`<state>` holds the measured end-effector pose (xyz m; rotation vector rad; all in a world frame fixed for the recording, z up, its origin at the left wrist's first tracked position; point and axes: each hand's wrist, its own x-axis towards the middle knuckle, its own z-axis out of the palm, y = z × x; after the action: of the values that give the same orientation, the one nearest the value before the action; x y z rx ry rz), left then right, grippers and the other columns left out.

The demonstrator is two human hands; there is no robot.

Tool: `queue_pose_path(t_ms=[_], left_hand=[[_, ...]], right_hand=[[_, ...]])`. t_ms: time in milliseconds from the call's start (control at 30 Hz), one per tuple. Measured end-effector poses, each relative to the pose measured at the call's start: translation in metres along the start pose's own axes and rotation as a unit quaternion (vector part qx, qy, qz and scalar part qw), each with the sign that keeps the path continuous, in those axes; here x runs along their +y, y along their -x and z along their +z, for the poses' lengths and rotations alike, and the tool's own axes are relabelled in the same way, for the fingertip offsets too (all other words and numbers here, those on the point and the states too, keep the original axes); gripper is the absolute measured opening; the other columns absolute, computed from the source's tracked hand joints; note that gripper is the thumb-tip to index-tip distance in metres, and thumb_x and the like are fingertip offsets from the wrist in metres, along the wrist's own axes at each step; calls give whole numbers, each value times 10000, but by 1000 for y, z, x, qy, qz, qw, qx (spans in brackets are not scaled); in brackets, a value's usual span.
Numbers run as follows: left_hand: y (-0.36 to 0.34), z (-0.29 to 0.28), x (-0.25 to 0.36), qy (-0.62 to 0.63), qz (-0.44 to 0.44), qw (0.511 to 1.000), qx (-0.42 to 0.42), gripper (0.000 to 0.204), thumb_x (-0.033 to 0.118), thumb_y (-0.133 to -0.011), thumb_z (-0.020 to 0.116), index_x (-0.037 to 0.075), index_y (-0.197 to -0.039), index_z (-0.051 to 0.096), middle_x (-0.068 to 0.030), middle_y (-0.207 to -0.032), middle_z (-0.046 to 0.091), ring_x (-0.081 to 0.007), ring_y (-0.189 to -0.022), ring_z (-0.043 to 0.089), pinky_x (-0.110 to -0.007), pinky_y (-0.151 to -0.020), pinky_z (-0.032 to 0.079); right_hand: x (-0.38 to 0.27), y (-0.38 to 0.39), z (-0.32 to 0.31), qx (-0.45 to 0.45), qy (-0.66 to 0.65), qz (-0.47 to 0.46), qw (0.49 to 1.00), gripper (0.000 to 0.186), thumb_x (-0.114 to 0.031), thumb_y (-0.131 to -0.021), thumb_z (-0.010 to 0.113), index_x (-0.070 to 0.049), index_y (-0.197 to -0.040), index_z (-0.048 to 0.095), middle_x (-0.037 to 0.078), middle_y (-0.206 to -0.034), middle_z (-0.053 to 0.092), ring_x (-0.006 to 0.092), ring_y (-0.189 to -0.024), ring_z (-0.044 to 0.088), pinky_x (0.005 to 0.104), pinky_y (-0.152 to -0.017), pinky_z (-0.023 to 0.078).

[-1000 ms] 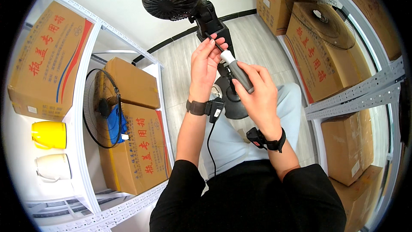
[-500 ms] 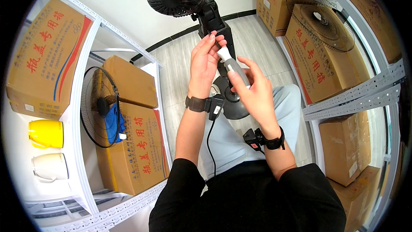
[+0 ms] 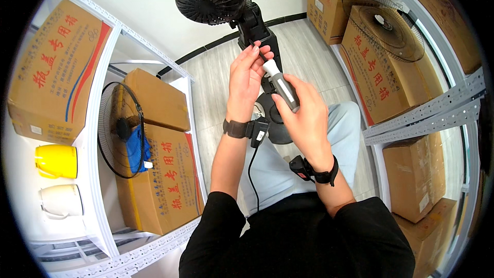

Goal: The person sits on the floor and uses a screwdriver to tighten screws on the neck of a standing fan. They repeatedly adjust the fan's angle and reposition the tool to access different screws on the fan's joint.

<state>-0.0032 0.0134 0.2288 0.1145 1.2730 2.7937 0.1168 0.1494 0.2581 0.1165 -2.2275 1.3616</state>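
My right hand [image 3: 306, 113] is closed round the grey and white handle of a screwdriver [image 3: 283, 90], thumb along its near side. The dark shaft points up and left at the black neck of a standing fan [image 3: 257, 28]. My left hand [image 3: 248, 72] is closed, its fingertips pinching the shaft close to the tip; whether a screw sits there is hidden. Above the hands hangs the fan's slotted black motor housing [image 3: 211, 0], with no grille on it. The round black base [image 3: 280, 133] stands on the floor between my legs.
A wire fan grille [image 3: 121, 128] with blue cloth leans against boxes on the left shelf, near a yellow jug [image 3: 56, 161] and a white jug [image 3: 62, 200]. Another grille [image 3: 383, 25] rests against a cardboard box [image 3: 368, 72] on the right shelf. A cable [image 3: 250, 175] hangs from my left wrist.
My right hand has turned, its fingers now wrapped closer round the handle, which shows a different side. My left hand stays at the shaft, almost unmoved.
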Motion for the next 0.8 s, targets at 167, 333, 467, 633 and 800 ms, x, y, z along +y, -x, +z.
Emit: queue_pose_path(t_ms=[167, 333, 467, 633, 800], left_hand=[[10, 1, -4, -28, -4, 1000, -2, 267, 99, -924, 566, -47, -1146, 550, -188, -1047, 650, -253, -929, 665, -353, -797, 563], [12, 13, -9, -49, -40, 997, -41, 285, 111, -940, 543, -46, -1178, 527, -185, -1060, 650, -241, -926, 667, -327, -786, 556], [2, 21, -11, -38, -38, 997, -50, 264, 110, -945, 539, -32, -1166, 514, -177, -1054, 650, -233, -915, 671, -308, -780, 553], [-12, 21, -15, -25, -27, 999, -39, 285, 103, -947, 534, -49, -1187, 526, -187, -1104, 640, -255, -971, 653, -336, -822, 544], [-18, 22, -15, -3, -18, 999, -37, 275, 108, -949, 538, -42, -1179, 533, -182, -1096, 642, -253, -971, 651, -341, -827, 545]], right_hand=[[7, 11, -8, 11, 4, -21, 1000, 373, -131, -769, 714, -75, -1123, 613, 118, -990, 619, 273, -781, 644, 367, -659, 522], [12, 16, -15, 40, 21, -31, 999, 375, -89, -750, 717, -103, -1114, 631, 88, -1006, 605, 271, -813, 636, 362, -680, 520], [15, 8, -19, 49, 25, -25, 998, 366, -80, -749, 714, -118, -1106, 642, 82, -1006, 596, 273, -808, 631, 360, -681, 519], [23, -3, -15, 54, 21, -25, 998, 364, -77, -751, 711, -121, -1106, 642, 85, -1014, 598, 281, -815, 627, 359, -688, 515], [27, -13, -13, 72, 47, -74, 994, 354, -93, -762, 710, -116, -1109, 647, 94, -1015, 610, 284, -811, 631, 362, -677, 515]])
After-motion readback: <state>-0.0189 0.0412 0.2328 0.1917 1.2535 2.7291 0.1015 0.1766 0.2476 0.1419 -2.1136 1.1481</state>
